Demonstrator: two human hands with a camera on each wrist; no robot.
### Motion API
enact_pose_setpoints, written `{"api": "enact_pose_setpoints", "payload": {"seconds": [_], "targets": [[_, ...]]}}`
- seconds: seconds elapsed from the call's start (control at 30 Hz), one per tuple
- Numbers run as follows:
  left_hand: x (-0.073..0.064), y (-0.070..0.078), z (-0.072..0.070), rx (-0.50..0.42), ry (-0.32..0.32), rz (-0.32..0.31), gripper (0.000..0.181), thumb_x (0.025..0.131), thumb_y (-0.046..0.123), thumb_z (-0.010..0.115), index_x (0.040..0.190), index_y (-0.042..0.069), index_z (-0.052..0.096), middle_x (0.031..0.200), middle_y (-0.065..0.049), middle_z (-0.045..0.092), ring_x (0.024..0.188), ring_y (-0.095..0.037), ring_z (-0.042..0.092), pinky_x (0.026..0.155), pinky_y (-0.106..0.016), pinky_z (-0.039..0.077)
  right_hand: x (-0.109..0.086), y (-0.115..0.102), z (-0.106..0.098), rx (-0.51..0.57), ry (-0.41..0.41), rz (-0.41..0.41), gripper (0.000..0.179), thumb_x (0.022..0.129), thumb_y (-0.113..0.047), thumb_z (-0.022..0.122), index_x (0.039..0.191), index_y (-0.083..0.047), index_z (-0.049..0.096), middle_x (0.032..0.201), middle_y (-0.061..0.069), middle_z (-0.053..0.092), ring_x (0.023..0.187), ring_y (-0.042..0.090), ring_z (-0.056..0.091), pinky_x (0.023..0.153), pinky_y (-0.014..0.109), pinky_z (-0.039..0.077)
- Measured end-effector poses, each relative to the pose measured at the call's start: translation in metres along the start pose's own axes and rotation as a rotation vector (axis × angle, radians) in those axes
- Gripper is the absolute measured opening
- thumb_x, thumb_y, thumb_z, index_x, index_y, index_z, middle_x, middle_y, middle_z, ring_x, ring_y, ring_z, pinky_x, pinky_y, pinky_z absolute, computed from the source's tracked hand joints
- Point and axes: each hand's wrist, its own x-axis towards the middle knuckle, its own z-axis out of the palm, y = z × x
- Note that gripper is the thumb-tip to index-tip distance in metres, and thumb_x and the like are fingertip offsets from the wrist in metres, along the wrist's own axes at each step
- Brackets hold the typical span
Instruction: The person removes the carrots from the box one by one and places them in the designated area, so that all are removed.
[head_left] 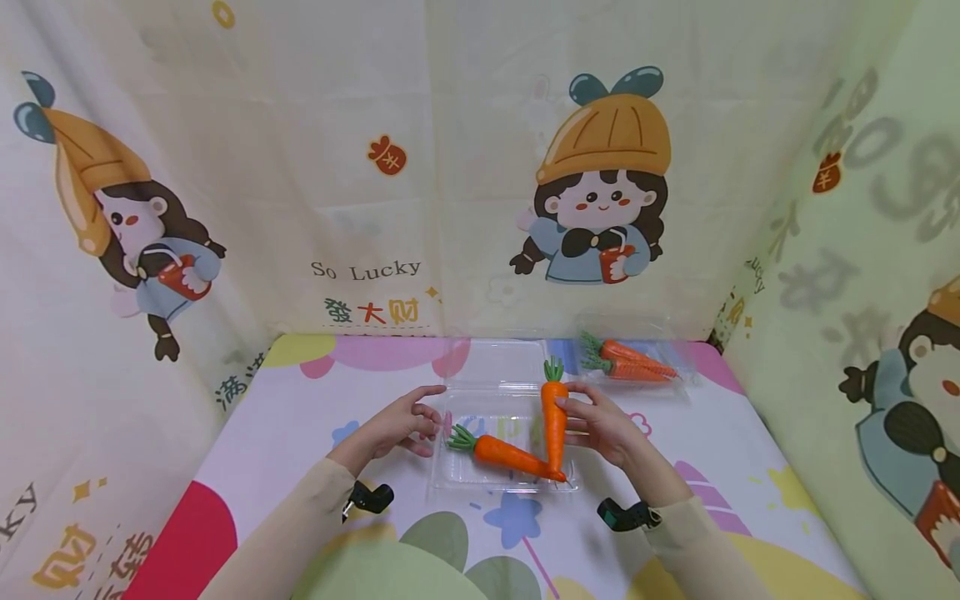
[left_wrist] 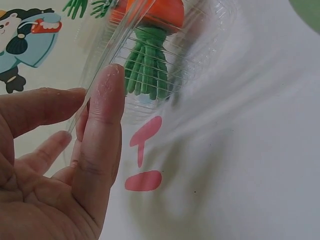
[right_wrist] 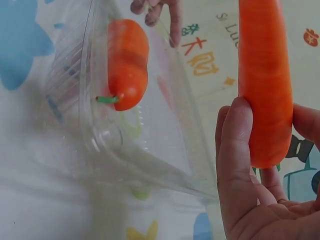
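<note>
A clear plastic clamshell box [head_left: 442, 475] lies with its lid folded back on the table. One toy carrot [head_left: 510, 455] with a green top rests inside it, tip toward the right. My right hand [head_left: 606, 429] grips a second toy carrot [head_left: 554, 417] near its thick end, leaves up, over the box's right side. In the right wrist view that held carrot [right_wrist: 265, 85] sits between thumb and fingers. My left hand [head_left: 401, 423] is at the box's left edge; in the left wrist view its fingers [left_wrist: 102, 115] pinch the thin plastic edge.
Behind to the right stands another clear plastic box [head_left: 667, 393] with carrots [head_left: 637, 362] in it. A printed cloth [head_left: 480, 167] hangs behind the table and along both sides. The table cover [head_left: 300, 417] has coloured shapes.
</note>
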Motion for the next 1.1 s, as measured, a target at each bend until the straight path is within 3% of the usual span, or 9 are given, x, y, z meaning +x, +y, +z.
{"api": "enact_pose_setpoints", "payload": {"seconds": [0.4, 0.73, 1.1], "targets": [[0.0, 0.0, 0.001, -0.001, 0.0, 0.001, 0.079, 0.092, -0.004, 0.063, 0.161, 0.017, 0.031, 0.116, -0.021, 0.06, 0.083, -0.021, 0.058, 0.064, -0.038, 0.064, -0.008, 0.006, -0.014, -0.024, -0.005, -0.03, 0.051, 0.104, -0.025, 0.06, 0.146, -0.01, 0.034, 0.114, 0.003, 0.061, 0.094, 0.019, 0.07, 0.082, 0.036, 0.064], [0.002, -0.002, 0.001, -0.013, 0.013, -0.005, 0.077, 0.092, -0.004, 0.063, 0.159, 0.022, 0.036, 0.115, -0.018, 0.061, 0.083, -0.022, 0.057, 0.065, -0.04, 0.064, -0.013, 0.012, -0.029, -0.061, 0.071, -0.018, 0.057, 0.102, -0.029, 0.064, 0.147, -0.012, 0.034, 0.116, 0.004, 0.062, 0.095, 0.02, 0.07, 0.085, 0.041, 0.064], [0.002, -0.004, 0.0, -0.024, -0.023, 0.017, 0.079, 0.093, -0.004, 0.061, 0.162, 0.017, 0.03, 0.11, -0.016, 0.06, 0.081, -0.02, 0.058, 0.064, -0.041, 0.064, -0.018, 0.026, -0.046, -0.14, 0.111, -0.025, 0.054, 0.1, -0.027, 0.066, 0.143, -0.011, 0.037, 0.114, 0.005, 0.057, 0.092, 0.018, 0.067, 0.08, 0.04, 0.064]]}}
